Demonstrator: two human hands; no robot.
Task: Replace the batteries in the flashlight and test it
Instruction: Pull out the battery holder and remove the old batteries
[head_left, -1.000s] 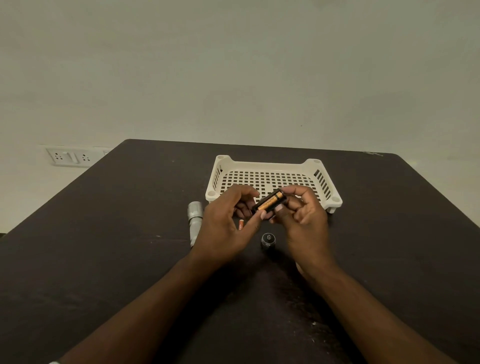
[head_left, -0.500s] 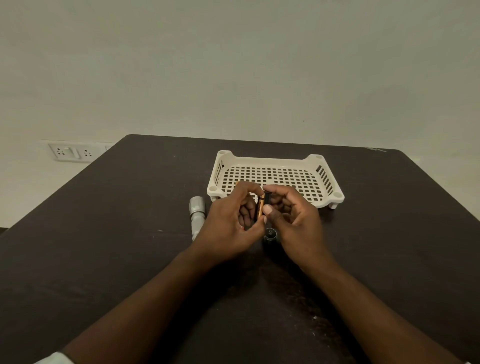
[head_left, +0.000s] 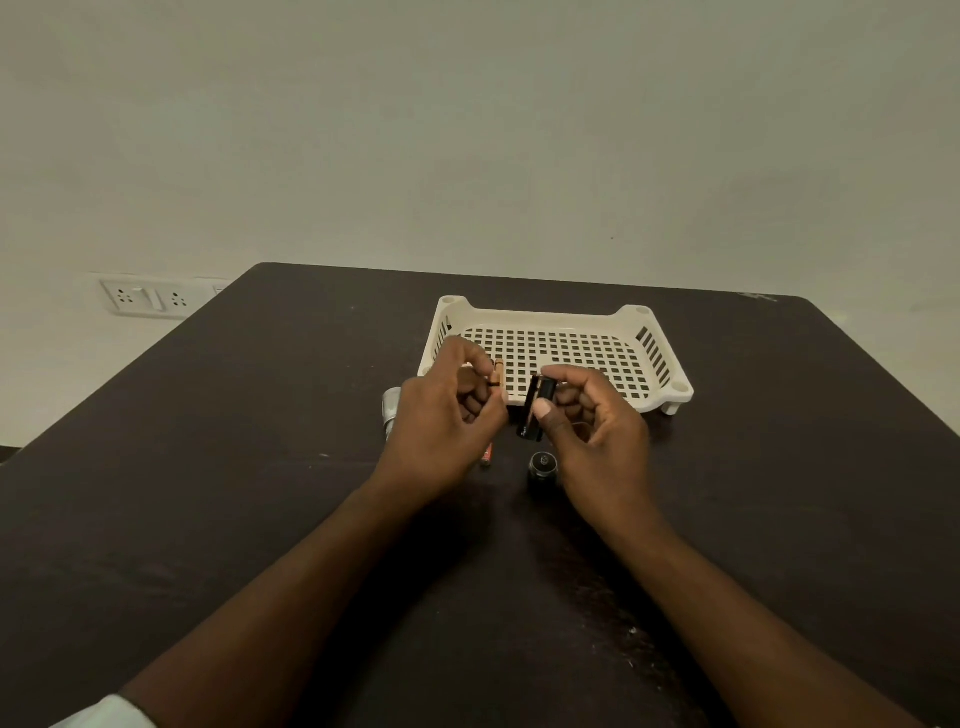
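Hands parted | left hand (head_left: 441, 415) pinches slim battery (head_left: 497, 371) | right hand (head_left: 592, 421) grips black cylindrical holder (head_left: 535, 408)

Dark table (head_left: 218, 467): matt, wood-look top, scuffed, pale specks. Cream basket (head_left: 657, 358): smooth moulded plastic, perforated floor. Flashlight body (head_left: 389, 410): silvery metal, dull sheen. Black holder (head_left: 535, 410) in right hand (head_left: 592, 431): glossy plastic. Battery (head_left: 496, 371): shiny copper-and-black wrap. Wall (head_left: 467, 130): flat matt paint.
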